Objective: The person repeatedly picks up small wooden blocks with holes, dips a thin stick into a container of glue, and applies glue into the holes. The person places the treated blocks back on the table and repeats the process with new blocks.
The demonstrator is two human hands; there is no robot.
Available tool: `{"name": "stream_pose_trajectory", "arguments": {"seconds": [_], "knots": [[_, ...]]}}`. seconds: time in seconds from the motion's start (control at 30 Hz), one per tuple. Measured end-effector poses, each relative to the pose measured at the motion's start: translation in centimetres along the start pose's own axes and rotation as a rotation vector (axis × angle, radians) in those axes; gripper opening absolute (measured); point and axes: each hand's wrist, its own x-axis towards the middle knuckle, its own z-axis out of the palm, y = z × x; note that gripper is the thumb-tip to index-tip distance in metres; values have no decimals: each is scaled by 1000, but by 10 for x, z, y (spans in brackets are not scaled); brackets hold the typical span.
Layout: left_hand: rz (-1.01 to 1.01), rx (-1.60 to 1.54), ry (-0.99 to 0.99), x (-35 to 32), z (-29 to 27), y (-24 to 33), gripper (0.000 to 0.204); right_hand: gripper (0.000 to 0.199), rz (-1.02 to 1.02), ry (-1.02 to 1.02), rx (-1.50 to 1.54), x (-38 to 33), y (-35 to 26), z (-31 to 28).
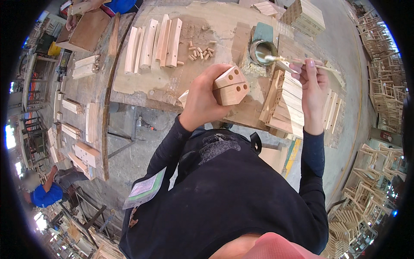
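My left hand [203, 96] is wrapped round two pale wooden pieces [229, 94] held side by side. Their drilled ends face up, with two round holes in each. In my right hand [313, 88], a thin stick [330, 69] is pinched between thumb and fingers. Its tip carries a whitish, glue-like coating and hovers at the right rim of a round pot [264, 43] crusted with dried glue. Short wooden dowels [201, 52] lie loose on the cardboard-covered table [189, 11], beyond my left hand.
Several wooden bars [161, 41] stand at the table's far left; more drilled pieces [284, 103] are stacked by my right wrist. A second bench [97, 129] at left holds wood parts. One person in blue [46, 195] sits lower left. Chair frames [366, 185] pile up at right.
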Motion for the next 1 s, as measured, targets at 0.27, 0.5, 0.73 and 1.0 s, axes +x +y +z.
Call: {"name": "stream_pose_trajectory", "arguments": {"seconds": [0.27,0.5,0.73,1.0], "knots": [[-13,2,7,1,3,6,57,13,-322,-279,-308,-44,-57,32],[10,0,10,0,2,7,56,12,-346,-326,-338,-44,-57,34],[22,3,11,-1,1,6,55,11,-390,-339,-406,-44,-57,36],[23,-21,23,-1,2,10,55,11,-379,-325,-374,-42,-57,35]]}}
